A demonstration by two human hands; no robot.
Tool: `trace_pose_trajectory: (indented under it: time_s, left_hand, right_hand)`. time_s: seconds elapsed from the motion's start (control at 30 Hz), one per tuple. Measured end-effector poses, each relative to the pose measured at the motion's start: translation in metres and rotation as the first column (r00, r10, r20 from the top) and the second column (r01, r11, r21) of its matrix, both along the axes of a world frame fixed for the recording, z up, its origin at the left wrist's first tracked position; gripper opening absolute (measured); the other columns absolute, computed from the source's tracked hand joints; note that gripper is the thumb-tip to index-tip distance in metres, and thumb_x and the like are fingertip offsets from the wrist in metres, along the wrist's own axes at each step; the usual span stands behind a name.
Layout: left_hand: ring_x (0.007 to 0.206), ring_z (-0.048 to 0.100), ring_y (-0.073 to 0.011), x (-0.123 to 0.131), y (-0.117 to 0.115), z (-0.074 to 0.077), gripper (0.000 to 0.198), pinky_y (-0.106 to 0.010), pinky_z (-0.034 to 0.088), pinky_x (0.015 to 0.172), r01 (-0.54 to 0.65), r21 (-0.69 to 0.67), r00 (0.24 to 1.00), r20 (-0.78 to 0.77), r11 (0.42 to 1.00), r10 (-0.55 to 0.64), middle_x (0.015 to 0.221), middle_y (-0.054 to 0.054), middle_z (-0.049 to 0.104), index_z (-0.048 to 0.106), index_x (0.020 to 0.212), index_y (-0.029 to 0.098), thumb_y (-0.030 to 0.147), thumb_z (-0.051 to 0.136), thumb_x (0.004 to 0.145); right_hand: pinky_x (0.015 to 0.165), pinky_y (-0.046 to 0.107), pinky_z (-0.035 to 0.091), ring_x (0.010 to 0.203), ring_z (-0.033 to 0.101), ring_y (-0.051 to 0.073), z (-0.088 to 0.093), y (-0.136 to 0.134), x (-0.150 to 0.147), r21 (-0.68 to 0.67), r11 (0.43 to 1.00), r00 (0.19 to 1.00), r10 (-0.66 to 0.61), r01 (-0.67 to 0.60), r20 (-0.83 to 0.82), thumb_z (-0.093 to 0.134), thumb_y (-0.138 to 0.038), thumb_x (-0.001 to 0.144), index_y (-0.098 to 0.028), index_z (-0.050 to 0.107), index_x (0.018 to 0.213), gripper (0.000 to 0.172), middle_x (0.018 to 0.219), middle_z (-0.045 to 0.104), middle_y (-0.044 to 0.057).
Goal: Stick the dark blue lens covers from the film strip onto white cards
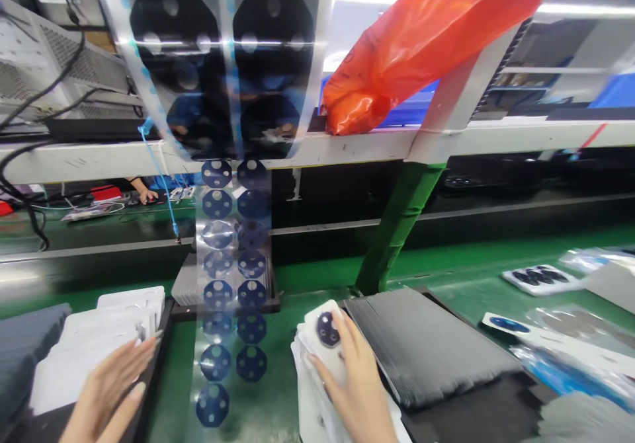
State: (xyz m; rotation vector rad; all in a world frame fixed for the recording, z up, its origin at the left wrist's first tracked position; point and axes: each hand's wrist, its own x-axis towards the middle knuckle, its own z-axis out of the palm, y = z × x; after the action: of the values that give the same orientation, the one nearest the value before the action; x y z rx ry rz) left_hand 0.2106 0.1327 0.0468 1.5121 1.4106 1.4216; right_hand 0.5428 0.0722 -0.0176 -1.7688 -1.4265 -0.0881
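Observation:
My right hand (354,373) is on a white card (313,327) bearing a dark round sticker (328,329), its thumb at the card's left side and its fingers at the right. Under it lies a loose pile of white cards (308,397). At the lower left, my left hand (112,383) is stretched out with nothing in it, beside a fanned stack of white cards (79,347). A clear strip (233,311) with two columns of dark blue round stickers hangs between my hands.
Grey sheets (426,344) stand packed to the right of my right hand. A white rail (357,147) crosses ahead, with an orange-red plastic bag (421,40) above and a green-wrapped post (401,228) below. Another person's hand (145,193) shows at the back left.

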Motion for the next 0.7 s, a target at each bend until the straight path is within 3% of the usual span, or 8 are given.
trace_pose_trajectory:
  time_s: [0.07, 0.13, 0.23, 0.3, 0.43, 0.6, 0.7]
  left_hand:
    - [0.125, 0.05, -0.0378, -0.044, 0.019, -0.004, 0.06, -0.059, 0.034, 0.11, -0.002, 0.037, 0.937, -0.349, 0.999, 0.015, 0.137, -0.007, 0.055, 0.046, 0.131, 0.032, 0.053, 0.06, 0.076]
    - [0.13, 0.044, -0.0388, -0.081, 0.039, -0.019, 0.063, -0.058, 0.032, 0.11, -0.002, 0.084, 0.764, -0.643, 0.997, 0.055, 0.141, -0.014, 0.049, 0.047, 0.129, 0.024, 0.049, 0.058, 0.073]
    - [0.132, 0.038, -0.0462, -0.118, 0.064, -0.047, 0.069, -0.058, 0.038, 0.103, -0.017, 0.057, 0.51, -0.858, 0.998, 0.058, 0.145, -0.028, 0.037, 0.048, 0.125, 0.012, 0.04, 0.061, 0.064]
    - [0.136, 0.032, -0.044, -0.13, 0.076, -0.061, 0.066, -0.057, 0.035, 0.104, -0.025, 0.007, 0.41, -0.912, 1.0, 0.016, 0.148, -0.026, 0.033, 0.048, 0.123, 0.016, 0.032, 0.063, 0.061]
    - [0.136, 0.034, -0.0425, -0.139, 0.088, -0.063, 0.051, -0.058, 0.031, 0.105, -0.053, -0.008, 0.374, -0.927, 0.999, 0.013, 0.143, -0.025, 0.04, 0.052, 0.107, 0.019, 0.031, 0.067, 0.059]
    - [0.124, 0.047, -0.0409, -0.136, 0.096, -0.039, 0.044, -0.05, 0.037, 0.102, -0.051, -0.003, 0.397, -0.918, 0.999, 0.018, 0.13, -0.021, 0.052, 0.05, 0.087, 0.02, 0.032, 0.072, 0.051]
    - [0.097, 0.063, -0.0313, -0.13, 0.089, -0.023, 0.024, -0.039, 0.048, 0.086, -0.04, -0.032, 0.424, -0.905, 0.999, -0.013, 0.1, -0.01, 0.066, 0.049, 0.076, 0.023, 0.038, 0.064, 0.066]
  right_hand:
    - [0.094, 0.056, 0.047, 0.124, 0.047, 0.038, -0.021, 0.002, 0.024, -0.093, 0.996, 0.997, 0.021, -0.014, 0.072, 0.053, -0.04, 0.089, -0.024, 0.032, 0.145, 0.062, 0.139, 0.046, 0.017]
    - [0.094, 0.054, 0.048, 0.122, 0.049, 0.038, -0.043, 0.005, 0.035, -0.138, 0.99, 0.994, 0.054, -0.041, 0.093, 0.053, -0.042, 0.088, -0.023, 0.041, 0.14, 0.056, 0.135, 0.049, 0.017]
    - [0.097, 0.054, 0.046, 0.127, 0.045, 0.038, -0.055, 0.007, 0.036, -0.17, 0.984, 0.995, 0.061, -0.047, 0.082, 0.047, -0.047, 0.09, -0.021, 0.042, 0.139, 0.056, 0.138, 0.045, 0.018]
    - [0.098, 0.056, 0.043, 0.13, 0.04, 0.04, -0.047, 0.007, 0.03, -0.187, 0.982, 0.998, 0.032, -0.02, 0.061, 0.043, -0.052, 0.09, -0.018, 0.039, 0.141, 0.062, 0.143, 0.039, 0.021]
    - [0.1, 0.056, 0.042, 0.134, 0.036, 0.04, -0.014, 0.003, 0.015, -0.172, 0.985, 1.0, 0.016, -0.015, 0.008, 0.039, -0.056, 0.089, -0.014, 0.039, 0.139, 0.066, 0.148, 0.034, 0.02]
    - [0.093, 0.05, 0.05, 0.127, 0.047, 0.036, 0.008, 0.0, -0.005, -0.159, 0.982, 0.994, 0.099, -0.103, -0.036, 0.043, -0.056, 0.09, -0.022, 0.043, 0.138, 0.059, 0.147, 0.04, 0.013]
    - [0.087, 0.046, 0.054, 0.127, 0.049, 0.034, 0.018, -0.003, -0.017, -0.099, 0.984, 0.988, 0.146, -0.149, -0.042, 0.045, -0.052, 0.09, -0.025, 0.043, 0.138, 0.055, 0.145, 0.043, 0.011]
